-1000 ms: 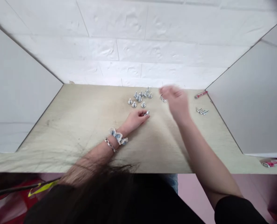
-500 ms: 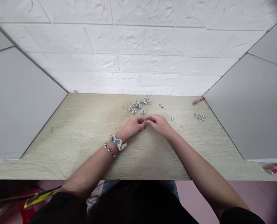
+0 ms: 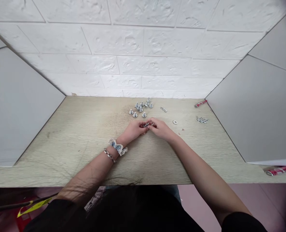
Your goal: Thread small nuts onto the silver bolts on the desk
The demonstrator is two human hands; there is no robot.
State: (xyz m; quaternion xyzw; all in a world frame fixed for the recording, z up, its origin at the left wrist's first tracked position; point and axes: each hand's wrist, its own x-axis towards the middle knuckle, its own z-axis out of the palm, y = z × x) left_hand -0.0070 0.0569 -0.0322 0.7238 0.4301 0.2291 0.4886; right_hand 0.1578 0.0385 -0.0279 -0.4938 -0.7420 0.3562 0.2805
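Note:
Close together over the middle of the wooden table, my two hands meet at a small silver bolt (image 3: 146,125). The fingers of my left hand (image 3: 135,129) are closed round one end of it. Thumb and fingertips of my right hand (image 3: 159,128) pinch its other end. Part of the bolt is hidden by the fingers, so I cannot tell what sits on its shaft. Just beyond the hands, several bolts fitted with washers (image 3: 140,109) stand upright on their heads. A single flat washer (image 3: 175,122) lies right of my right hand.
A short row of nuts (image 3: 164,109) lies beyond the washer. Several loose bolts (image 3: 202,120) lie farther right. One red can-like cylinder (image 3: 200,103) rests at the back right, another (image 3: 279,170) at the front right. Grey panels (image 3: 24,106) and a white brick wall (image 3: 133,38) enclose the table (image 3: 68,129).
The whole view has shifted slightly, so everything sits a little farther left. Both hands stay together on the bolt, and its tilt between the fingers differs a little.

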